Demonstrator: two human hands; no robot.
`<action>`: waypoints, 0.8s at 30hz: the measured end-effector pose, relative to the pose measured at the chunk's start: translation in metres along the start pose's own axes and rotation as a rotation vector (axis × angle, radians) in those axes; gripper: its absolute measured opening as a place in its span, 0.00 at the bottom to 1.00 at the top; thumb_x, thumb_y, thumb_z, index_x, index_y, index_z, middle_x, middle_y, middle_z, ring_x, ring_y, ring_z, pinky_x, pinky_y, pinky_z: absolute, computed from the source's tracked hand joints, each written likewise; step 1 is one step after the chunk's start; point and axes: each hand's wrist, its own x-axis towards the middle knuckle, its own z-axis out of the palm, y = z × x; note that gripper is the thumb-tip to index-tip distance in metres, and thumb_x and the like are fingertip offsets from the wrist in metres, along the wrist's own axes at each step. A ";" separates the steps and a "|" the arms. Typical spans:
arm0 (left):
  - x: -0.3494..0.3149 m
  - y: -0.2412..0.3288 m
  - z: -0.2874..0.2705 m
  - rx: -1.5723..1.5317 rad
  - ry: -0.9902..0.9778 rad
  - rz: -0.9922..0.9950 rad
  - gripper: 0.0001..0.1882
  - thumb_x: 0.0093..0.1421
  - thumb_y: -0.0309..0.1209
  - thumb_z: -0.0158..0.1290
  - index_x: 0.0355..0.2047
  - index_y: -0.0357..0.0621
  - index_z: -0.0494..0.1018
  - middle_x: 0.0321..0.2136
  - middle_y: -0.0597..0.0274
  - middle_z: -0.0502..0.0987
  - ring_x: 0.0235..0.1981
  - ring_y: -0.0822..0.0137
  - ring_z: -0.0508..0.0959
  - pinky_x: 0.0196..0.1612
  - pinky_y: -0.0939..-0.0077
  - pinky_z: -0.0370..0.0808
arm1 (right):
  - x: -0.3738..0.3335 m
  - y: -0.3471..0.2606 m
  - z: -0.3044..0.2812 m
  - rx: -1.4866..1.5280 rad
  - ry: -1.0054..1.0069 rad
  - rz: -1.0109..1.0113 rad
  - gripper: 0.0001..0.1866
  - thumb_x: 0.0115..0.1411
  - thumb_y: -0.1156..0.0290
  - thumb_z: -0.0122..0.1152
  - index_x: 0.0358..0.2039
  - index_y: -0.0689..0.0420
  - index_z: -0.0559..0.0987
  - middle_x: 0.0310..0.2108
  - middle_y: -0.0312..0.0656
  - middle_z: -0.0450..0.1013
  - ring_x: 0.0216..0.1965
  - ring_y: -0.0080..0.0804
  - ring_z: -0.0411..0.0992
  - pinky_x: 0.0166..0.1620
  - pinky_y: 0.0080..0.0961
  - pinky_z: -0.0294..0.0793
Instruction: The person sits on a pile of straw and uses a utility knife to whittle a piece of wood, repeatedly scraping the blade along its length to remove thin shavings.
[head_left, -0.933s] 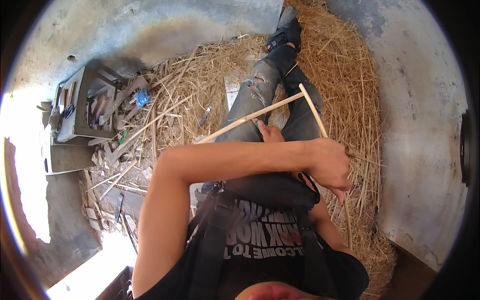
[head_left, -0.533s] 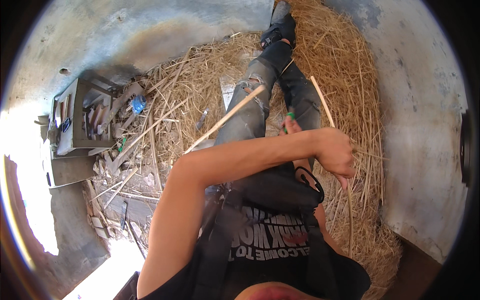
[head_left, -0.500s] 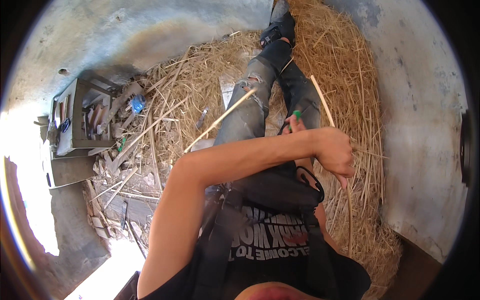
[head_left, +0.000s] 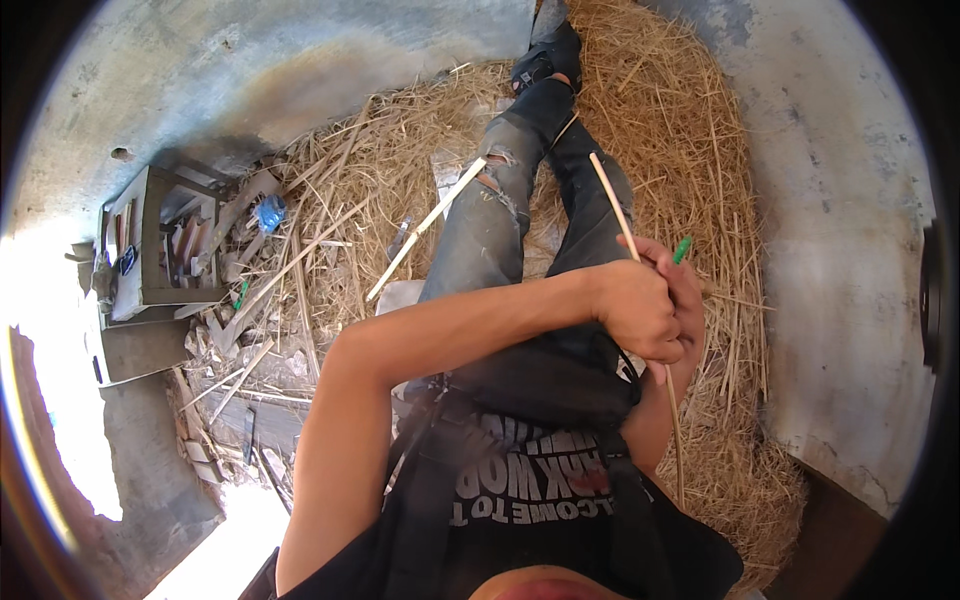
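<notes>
My left forearm crosses in front of my body, and my left hand (head_left: 637, 312) is closed around a long thin pale stick (head_left: 612, 200). The stick's upper end points away over my lower leg, and its other end runs back past my right arm. Close against the left hand is my right hand (head_left: 680, 285), partly hidden behind it. A green-handled tool (head_left: 683, 250) sticks out of the right hand's fingers; its working end is hidden. Another pale stick (head_left: 425, 228) lies slantwise across my left leg, away from both hands.
Loose straw (head_left: 690, 150) covers the floor around my stretched-out legs. At left stand a small wooden cabinet (head_left: 150, 240) and a crumpled blue plastic bag (head_left: 270, 212), with scattered wood strips (head_left: 300, 250). A grey wall (head_left: 830, 250) rises close on the right.
My right hand with the green-handled tool has come right and back, up against my left hand. The left hand and its stick have shifted slightly left.
</notes>
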 end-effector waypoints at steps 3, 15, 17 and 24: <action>0.002 0.009 0.000 0.002 0.048 0.004 0.23 0.66 0.55 0.52 0.23 0.53 0.68 0.14 0.69 0.70 0.13 0.63 0.76 0.14 0.62 0.69 | 0.019 -0.007 0.005 -0.040 -0.046 0.084 0.25 0.71 0.48 0.60 0.41 0.62 0.81 0.24 0.33 0.73 0.24 0.18 0.68 0.29 0.19 0.65; 0.028 0.050 0.034 -0.070 0.085 0.031 0.23 0.68 0.54 0.51 0.21 0.54 0.68 0.14 0.73 0.71 0.14 0.67 0.76 0.15 0.67 0.69 | 0.011 0.008 0.009 0.225 -0.023 0.334 0.17 0.71 0.55 0.62 0.31 0.54 0.74 0.11 0.28 0.60 0.10 0.15 0.53 0.16 0.18 0.51; 0.031 0.052 0.034 -0.090 0.101 0.030 0.23 0.68 0.54 0.51 0.21 0.54 0.68 0.14 0.73 0.71 0.14 0.67 0.76 0.15 0.67 0.68 | 0.004 0.005 0.019 0.288 0.078 0.353 0.18 0.71 0.56 0.61 0.28 0.51 0.70 0.09 0.26 0.56 0.09 0.15 0.49 0.16 0.19 0.49; 0.031 0.054 0.020 -0.052 0.093 0.043 0.23 0.67 0.52 0.51 0.20 0.53 0.67 0.16 0.73 0.72 0.15 0.68 0.77 0.15 0.68 0.68 | 0.022 0.005 0.025 0.322 -0.035 0.311 0.19 0.73 0.56 0.58 0.25 0.50 0.68 0.09 0.27 0.55 0.08 0.16 0.49 0.15 0.20 0.49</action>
